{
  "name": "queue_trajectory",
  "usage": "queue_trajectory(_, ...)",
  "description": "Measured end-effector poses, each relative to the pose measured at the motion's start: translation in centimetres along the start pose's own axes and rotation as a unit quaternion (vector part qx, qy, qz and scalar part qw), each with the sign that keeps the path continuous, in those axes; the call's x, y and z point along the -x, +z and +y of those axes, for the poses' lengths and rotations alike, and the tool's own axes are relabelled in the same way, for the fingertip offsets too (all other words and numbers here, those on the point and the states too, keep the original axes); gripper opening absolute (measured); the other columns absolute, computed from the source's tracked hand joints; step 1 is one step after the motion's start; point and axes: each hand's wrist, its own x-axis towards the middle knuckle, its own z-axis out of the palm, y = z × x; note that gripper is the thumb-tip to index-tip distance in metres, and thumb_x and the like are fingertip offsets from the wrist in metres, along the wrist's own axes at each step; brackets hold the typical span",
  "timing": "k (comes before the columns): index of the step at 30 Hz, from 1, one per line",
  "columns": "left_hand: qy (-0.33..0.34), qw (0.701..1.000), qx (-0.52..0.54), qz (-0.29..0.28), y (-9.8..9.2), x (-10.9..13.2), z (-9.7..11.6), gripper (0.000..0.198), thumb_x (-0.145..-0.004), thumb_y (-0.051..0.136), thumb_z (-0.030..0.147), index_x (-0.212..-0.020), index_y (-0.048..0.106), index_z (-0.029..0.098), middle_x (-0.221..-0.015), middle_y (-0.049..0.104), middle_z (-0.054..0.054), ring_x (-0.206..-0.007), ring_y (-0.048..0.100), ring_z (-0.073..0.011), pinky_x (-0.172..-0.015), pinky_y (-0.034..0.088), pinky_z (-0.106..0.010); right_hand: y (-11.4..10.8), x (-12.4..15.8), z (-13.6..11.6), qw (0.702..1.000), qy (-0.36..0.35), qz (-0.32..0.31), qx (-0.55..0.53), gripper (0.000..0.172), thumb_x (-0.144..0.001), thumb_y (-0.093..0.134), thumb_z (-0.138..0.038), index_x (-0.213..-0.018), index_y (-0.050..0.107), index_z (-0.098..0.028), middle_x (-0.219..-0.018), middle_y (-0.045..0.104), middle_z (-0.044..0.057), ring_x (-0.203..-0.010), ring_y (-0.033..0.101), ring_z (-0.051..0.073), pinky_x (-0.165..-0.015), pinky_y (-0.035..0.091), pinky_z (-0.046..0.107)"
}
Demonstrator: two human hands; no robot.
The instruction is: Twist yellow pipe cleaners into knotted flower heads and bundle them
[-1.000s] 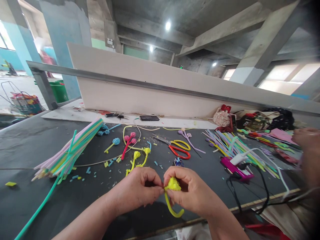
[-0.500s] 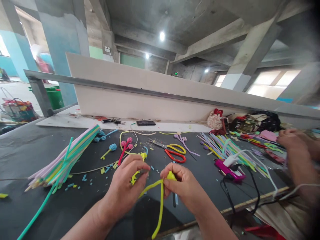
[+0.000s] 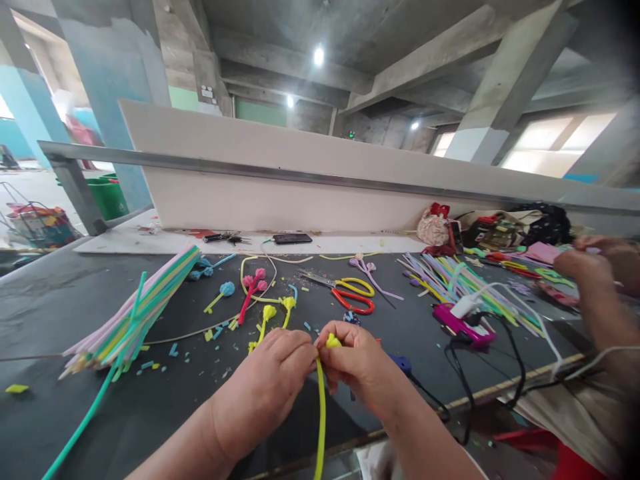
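A yellow pipe cleaner [image 3: 321, 420] hangs down between my hands, with a small folded yellow knot at its top end. My right hand [image 3: 357, 360] is closed around that knot, thumb and fingers pinching it. Meeting it from the left, my left hand [image 3: 277, 373] has its fingers pressed together at the base of the knot, its grip on the pipe cleaner partly hidden. Just beyond lie yellow pipe-cleaner buds [image 3: 269, 312] on stems. Orange-and-yellow-handled scissors [image 3: 353, 293] rest on the table farther back.
A bundle of pastel pipe cleaners [image 3: 135, 313] lies left, another bundle [image 3: 465, 287] right. Pink buds [image 3: 254, 283], a blue bud [image 3: 227, 289] and clippings are scattered about. A magenta power strip [image 3: 463, 327] trails cables. A co-worker's hands [image 3: 595, 260] work at far right.
My left hand has moved right to meet my right hand, its fingers closing at the knot. The yellow strand that stretched toward it no longer shows; the view has shifted slightly.
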Motion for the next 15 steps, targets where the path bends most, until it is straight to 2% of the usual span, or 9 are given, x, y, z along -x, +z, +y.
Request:
queue_trajectory(5, -0.034, 0.997, 0.065, 0.009, 0.4, 0.3, 0.2, 0.02, -0.087, 0.036, 0.01, -0.085, 0.056, 0.016, -0.083, 0.061, -0.007, -0.076, 0.056, -0.0175, -0.07, 0.048, -0.028, 0.4, 0.1, 0.3, 0.999, -0.009, 0.004, 0.033, 0.016, -0.064, 0.07, -0.021, -0.068, 0.055, -0.017, -0.048, 0.054, -0.007, -0.038, 0.048, 0.007, -0.04, 0.045, 0.02)
queue_trajectory(8, -0.116, 0.979, 0.161, 0.04, 0.7, -0.1, 0.7, 0.023, -0.088, 0.035, 0.014, -0.076, 0.054, 0.017, -0.075, 0.058, -0.005, -0.071, 0.054, -0.0145, -0.067, 0.045, -0.025, 0.6, 0.1, 0.6, 0.996, -0.033, 0.014, 0.083, 0.011, -0.066, 0.063, -0.017, -0.07, 0.053, -0.018, -0.046, 0.053, -0.008, -0.038, 0.05, 0.009, -0.042, 0.046, 0.022)
queue_trajectory(10, -0.216, 0.948, 0.225, 0.059, 0.8, -0.5, 0.9, 0.024, -0.088, 0.038, 0.019, -0.068, 0.052, 0.017, -0.072, 0.056, -0.003, -0.07, 0.052, -0.0139, -0.066, 0.043, -0.025, 0.7, 0.2, 0.8, 0.988, -0.053, 0.039, 0.137, 0.008, -0.067, 0.06, -0.017, -0.071, 0.052, -0.019, -0.043, 0.051, -0.009, -0.038, 0.051, 0.009, -0.043, 0.045, 0.022)
queue_trajectory(11, -0.272, 0.925, 0.26, 0.051, 0.9, -0.7, 1.0, 0.025, -0.087, 0.041, 0.022, -0.065, 0.052, 0.016, -0.069, 0.054, -0.002, -0.067, 0.051, -0.0133, -0.063, 0.041, -0.025, 0.7, 0.2, 0.9, 0.982, -0.064, 0.055, 0.167, 0.007, -0.068, 0.059, -0.017, -0.071, 0.052, -0.019, -0.043, 0.05, -0.009, -0.038, 0.05, 0.009, -0.043, 0.045, 0.022)
queue_trajectory(13, -0.363, 0.866, 0.345, 0.014, 0.9, -0.9, 1.0, 0.024, -0.084, 0.046, 0.029, -0.065, 0.052, 0.016, -0.061, 0.048, 0.001, -0.056, 0.045, -0.0108, -0.053, 0.037, -0.023, 0.7, 0.4, 1.1, 0.966, -0.085, 0.083, 0.228, 0.006, -0.069, 0.058, -0.018, -0.071, 0.053, -0.019, -0.046, 0.05, -0.008, -0.039, 0.05, 0.009, -0.042, 0.043, 0.021)
queue_trajectory(15, -0.407, 0.804, 0.433, -0.009, 1.0, -0.8, 0.9, 0.023, -0.082, 0.049, 0.033, -0.067, 0.051, 0.015, -0.054, 0.041, 0.005, -0.047, 0.037, -0.0078, -0.045, 0.031, -0.021, 0.5, 0.6, 1.1, 0.948, -0.11, 0.091, 0.286, 0.003, -0.071, 0.057, -0.019, -0.071, 0.053, -0.02, -0.054, 0.053, -0.005, -0.041, 0.05, 0.01, -0.041, 0.041, 0.021)
